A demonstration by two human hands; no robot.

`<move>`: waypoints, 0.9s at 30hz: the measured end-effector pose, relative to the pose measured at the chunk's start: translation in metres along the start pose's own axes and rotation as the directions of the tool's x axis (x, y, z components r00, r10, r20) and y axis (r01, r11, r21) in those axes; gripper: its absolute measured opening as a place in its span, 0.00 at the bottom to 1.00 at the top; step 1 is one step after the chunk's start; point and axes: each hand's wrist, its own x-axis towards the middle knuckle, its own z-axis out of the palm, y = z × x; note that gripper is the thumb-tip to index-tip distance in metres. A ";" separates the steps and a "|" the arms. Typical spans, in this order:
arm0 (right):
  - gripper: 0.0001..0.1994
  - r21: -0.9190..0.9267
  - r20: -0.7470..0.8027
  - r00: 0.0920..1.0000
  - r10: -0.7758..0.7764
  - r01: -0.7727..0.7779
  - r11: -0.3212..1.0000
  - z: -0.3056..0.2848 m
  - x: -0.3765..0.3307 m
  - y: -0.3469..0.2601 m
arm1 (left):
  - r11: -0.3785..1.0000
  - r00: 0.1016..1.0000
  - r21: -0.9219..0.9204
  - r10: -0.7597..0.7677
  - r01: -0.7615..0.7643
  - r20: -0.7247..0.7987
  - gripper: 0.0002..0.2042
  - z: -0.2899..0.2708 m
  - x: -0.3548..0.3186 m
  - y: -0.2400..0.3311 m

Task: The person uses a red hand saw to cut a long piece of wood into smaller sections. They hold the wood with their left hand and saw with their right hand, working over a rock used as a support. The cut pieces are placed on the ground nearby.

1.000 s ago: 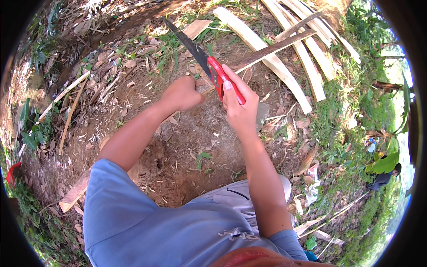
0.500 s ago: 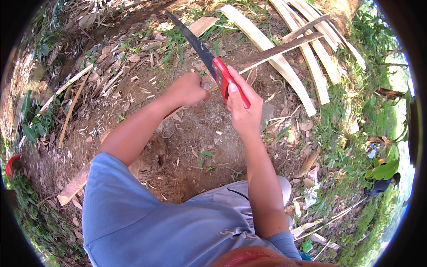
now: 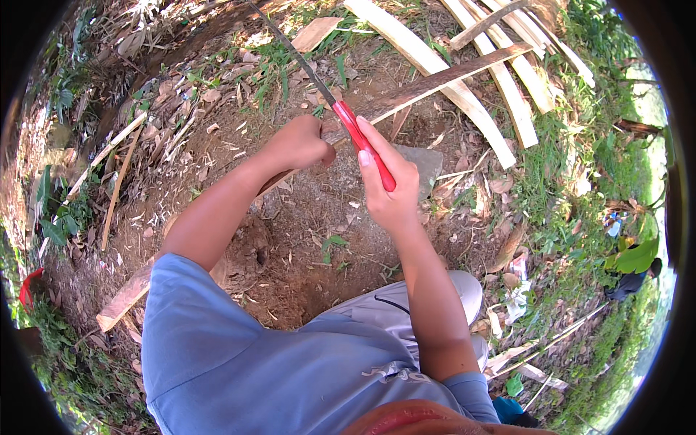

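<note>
A handsaw with a red handle (image 3: 359,141) and a long dark blade (image 3: 293,54) is in my right hand (image 3: 394,185); its fingers wrap the grip. The blade points up and left, seen nearly edge-on, and crosses over a long bark-edged strip of wood (image 3: 449,77). My left hand (image 3: 299,145) is closed around that strip, just left of the saw handle. The strip slants from the upper right down to the lower left, passing behind my left forearm. Whether the teeth touch the wood cannot be made out.
Several pale split wood strips (image 3: 442,80) lie at the upper right, partly under the bark-edged one. A flat grey stone (image 3: 420,167) sits right of my right hand. Thin sticks (image 3: 119,181) lie on the left among leaves. A red object (image 3: 29,288) is at far left.
The saw has rolled from showing its flat side to nearly edge-on, and the right hand has shifted slightly left. My left hand keeps its hold on the wood.
</note>
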 end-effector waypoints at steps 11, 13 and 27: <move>0.23 0.033 -0.028 1.000 0.006 -0.005 0.999 0.002 -0.006 0.008 | 1.000 1.000 -0.026 0.009 -0.008 0.007 0.15 -0.003 -0.003 0.005; 0.23 0.055 -0.023 0.998 0.062 -0.060 0.997 0.000 -0.008 0.009 | 1.000 1.000 -0.005 0.009 -0.009 0.012 0.15 -0.004 -0.004 0.005; 0.21 -0.313 -0.045 0.982 0.183 -0.188 0.931 -0.161 -0.234 -0.079 | 1.000 0.999 0.003 0.003 -0.003 0.034 0.17 -0.003 0.002 -0.003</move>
